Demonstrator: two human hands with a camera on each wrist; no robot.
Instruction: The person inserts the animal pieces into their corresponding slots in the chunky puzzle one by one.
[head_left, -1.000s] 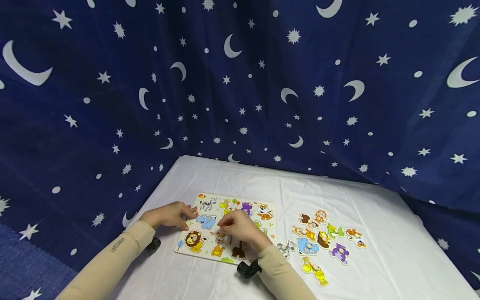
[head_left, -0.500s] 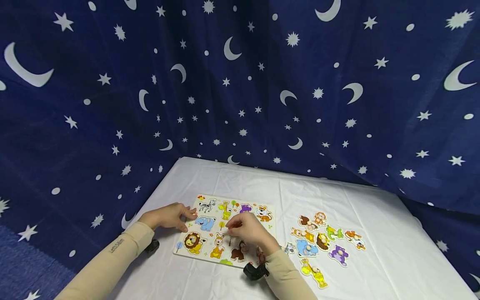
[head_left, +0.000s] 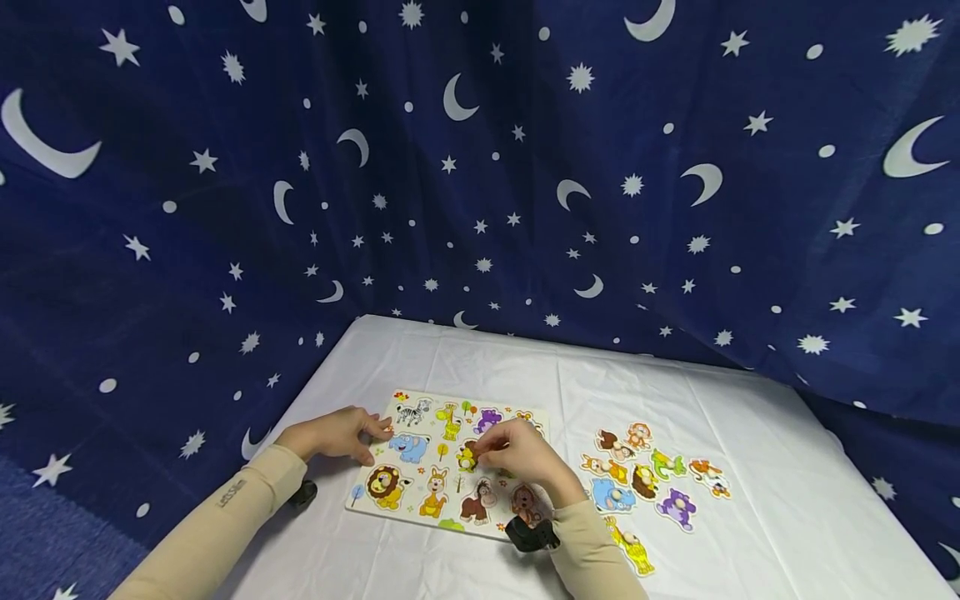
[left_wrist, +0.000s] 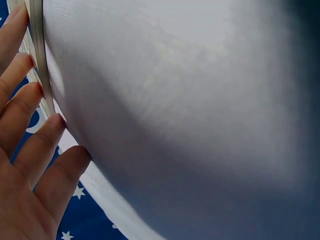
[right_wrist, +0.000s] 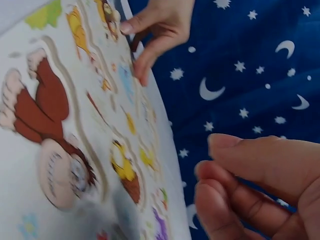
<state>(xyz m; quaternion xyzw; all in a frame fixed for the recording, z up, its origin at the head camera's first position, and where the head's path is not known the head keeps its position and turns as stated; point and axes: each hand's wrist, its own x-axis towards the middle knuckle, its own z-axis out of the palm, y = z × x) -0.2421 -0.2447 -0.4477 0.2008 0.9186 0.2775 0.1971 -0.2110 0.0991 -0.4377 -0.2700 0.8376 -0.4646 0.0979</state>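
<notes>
Rightward went my right hand, fingers loosely curled, empty; the loose elephant piece lay to their right! My left hand, fingers relaxed, touched the puzzle board.

Dark blue moon-and-star curtain, creased white-draped table

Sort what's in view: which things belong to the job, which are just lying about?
Job:
flat white board with animal-shaped recesses
loose, colourful animal pieces with round knobs

Just there:
white cloth underneath
navy curtain with pale moons and stars
</notes>
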